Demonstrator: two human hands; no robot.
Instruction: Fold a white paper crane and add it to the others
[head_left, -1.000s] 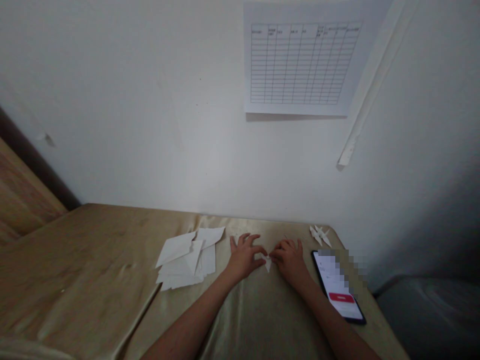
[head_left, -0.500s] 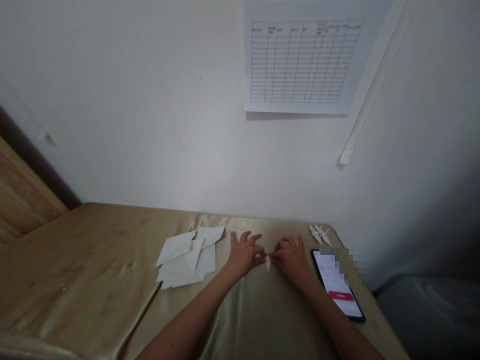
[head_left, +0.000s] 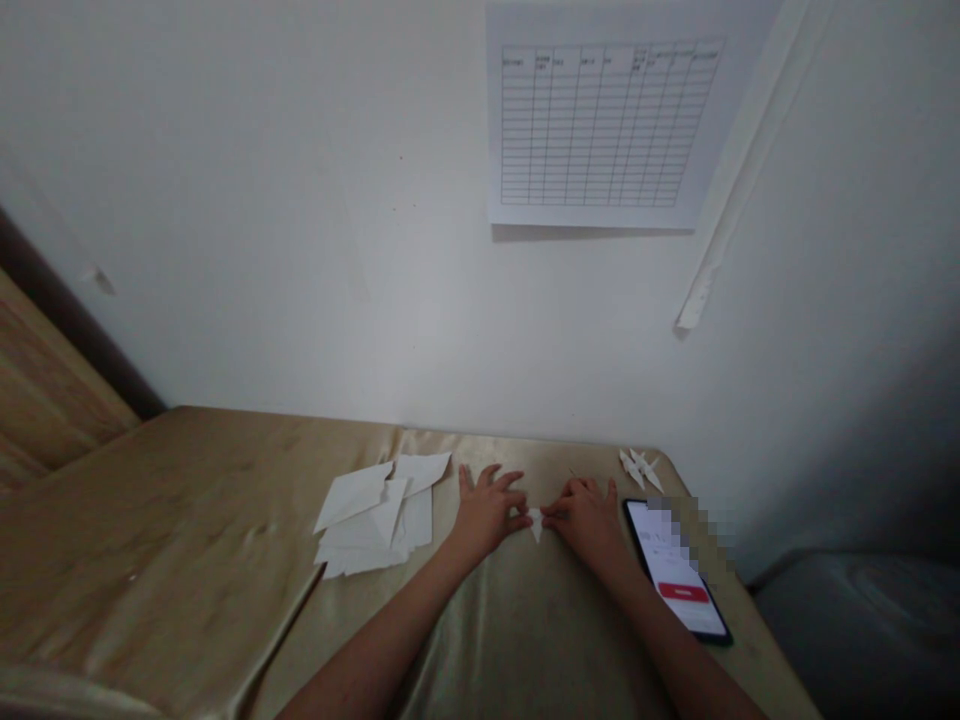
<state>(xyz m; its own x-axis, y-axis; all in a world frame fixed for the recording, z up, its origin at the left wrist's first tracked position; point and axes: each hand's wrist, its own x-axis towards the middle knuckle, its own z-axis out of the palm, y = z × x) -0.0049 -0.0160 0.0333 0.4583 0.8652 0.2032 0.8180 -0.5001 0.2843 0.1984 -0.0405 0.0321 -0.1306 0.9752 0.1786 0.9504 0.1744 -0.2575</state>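
Between my hands, a small folded piece of white paper (head_left: 536, 525) points its narrow tip toward me. My left hand (head_left: 487, 508) pinches its left side with thumb and forefinger, the other fingers fanned out. From the right, my right hand (head_left: 585, 515) grips the opposite side between thumb and forefinger. Fine folds in the paper are too small to make out. To the left of my left hand lies a loose pile of white paper sheets (head_left: 367, 525). Small folded white paper figures (head_left: 640, 468) with pointed ends rest at the table's far right corner.
A phone (head_left: 679, 590) with a lit screen lies right of my right forearm, near the table's right edge. Gold-brown cloth (head_left: 187, 530) covers the table, which meets a white wall. A printed grid sheet (head_left: 600, 130) hangs there. Wooden furniture (head_left: 45, 390) stands at far left.
My right hand has shifted slightly to the right, and more of the folded paper shows between my fingertips. My left hand stays nearly in place.
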